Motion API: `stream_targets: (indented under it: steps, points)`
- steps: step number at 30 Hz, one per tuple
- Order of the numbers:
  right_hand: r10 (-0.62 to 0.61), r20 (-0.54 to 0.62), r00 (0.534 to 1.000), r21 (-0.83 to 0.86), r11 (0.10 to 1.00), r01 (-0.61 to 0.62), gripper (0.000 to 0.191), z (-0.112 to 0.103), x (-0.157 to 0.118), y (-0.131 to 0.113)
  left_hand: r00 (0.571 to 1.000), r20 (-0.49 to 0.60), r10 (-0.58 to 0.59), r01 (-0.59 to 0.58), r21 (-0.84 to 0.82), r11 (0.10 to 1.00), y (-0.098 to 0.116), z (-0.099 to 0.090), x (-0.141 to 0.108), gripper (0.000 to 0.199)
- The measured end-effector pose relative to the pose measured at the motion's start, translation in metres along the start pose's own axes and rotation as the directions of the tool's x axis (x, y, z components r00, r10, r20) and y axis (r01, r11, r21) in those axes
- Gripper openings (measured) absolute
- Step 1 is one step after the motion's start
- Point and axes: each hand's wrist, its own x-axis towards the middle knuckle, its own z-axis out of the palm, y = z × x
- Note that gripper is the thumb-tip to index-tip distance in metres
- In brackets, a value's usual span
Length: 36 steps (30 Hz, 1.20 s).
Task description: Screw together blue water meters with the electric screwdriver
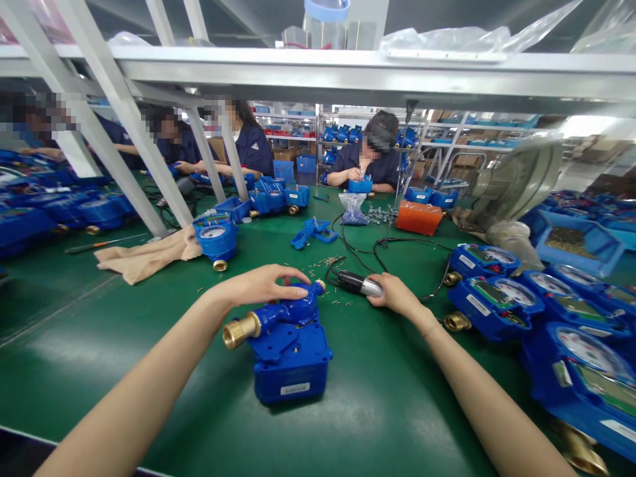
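Observation:
A blue water meter (292,361) with brass threaded ends rests on the green table in front of me, its pipe side turned up and a white label on its near face. My left hand (271,283) is on top of the pipe, fingers curved over its far part. To the right, my right hand (392,295) is closed round the silver end of a black electric screwdriver (355,283), which lies low over the table with its cable trailing away. Small brass screws (330,262) are scattered beyond the meter and the tool.
Several blue meters (484,308) crowd the right side. Another meter (216,238) stands beside a beige cloth (152,255) at left. Blue brackets (313,233), an orange box (419,217) and black cables lie farther back. A metal shelf (318,73) crosses overhead; people work beyond.

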Motion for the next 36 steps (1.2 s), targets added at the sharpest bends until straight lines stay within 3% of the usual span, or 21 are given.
stream_targets:
  steps: [4,9,10,12,13,14,16,21,25,32,36]
  points:
    - [0.062,-0.055,0.997,0.146,0.988,-0.054,0.030,-0.023,0.005,-0.003,0.995,-0.087,-0.048,0.013,-0.365,0.931,-0.018,0.013,-0.008,0.051]
    - [0.102,-0.092,0.991,0.450,0.891,-0.050,0.038,-0.076,0.005,-0.044,0.978,-0.184,-0.097,-0.014,-0.524,0.851,-0.034,0.028,-0.007,0.047]
    - [0.081,-0.106,0.991,0.557,0.831,-0.008,0.037,-0.083,0.006,-0.057,0.975,-0.194,-0.109,-0.012,-0.535,0.845,-0.034,0.028,-0.007,0.046]
    - [0.011,-0.124,0.992,0.875,0.472,0.105,0.034,-0.090,0.009,-0.089,0.981,-0.161,-0.106,-0.003,-0.564,0.826,-0.030,0.027,-0.008,0.046]
    - [-0.034,-0.122,0.992,0.942,0.310,0.126,0.034,-0.090,0.011,-0.105,0.988,-0.123,-0.096,0.007,-0.583,0.812,-0.027,0.025,-0.008,0.046]
    - [-0.077,-0.140,0.987,0.969,0.196,0.153,0.034,-0.088,0.014,-0.121,0.993,-0.079,-0.083,0.018,-0.601,0.799,-0.023,0.024,-0.008,0.046]
    - [-0.153,-0.194,0.969,0.974,0.087,0.209,0.030,-0.078,0.019,-0.148,0.999,-0.016,-0.041,0.024,-0.599,0.801,-0.015,0.021,-0.006,0.043]
    - [-0.229,-0.208,0.951,0.971,0.070,0.229,0.026,-0.045,0.026,-0.181,1.000,0.004,0.026,-0.021,-0.521,0.853,-0.006,0.019,0.009,0.036]
    - [-0.204,-0.187,0.961,0.971,0.108,0.212,0.026,-0.027,0.026,-0.178,1.000,0.005,0.020,-0.014,-0.532,0.847,-0.009,0.021,0.014,0.038]
    - [-0.216,-0.146,0.965,0.975,0.132,0.177,0.031,-0.005,0.015,-0.177,0.995,-0.013,0.095,-0.092,-0.404,0.910,-0.020,0.025,0.009,0.037]
    - [-0.157,-0.118,0.981,0.977,0.156,0.143,0.030,0.011,0.005,-0.171,0.998,-0.014,0.061,-0.061,-0.447,0.893,-0.018,0.025,0.008,0.037]
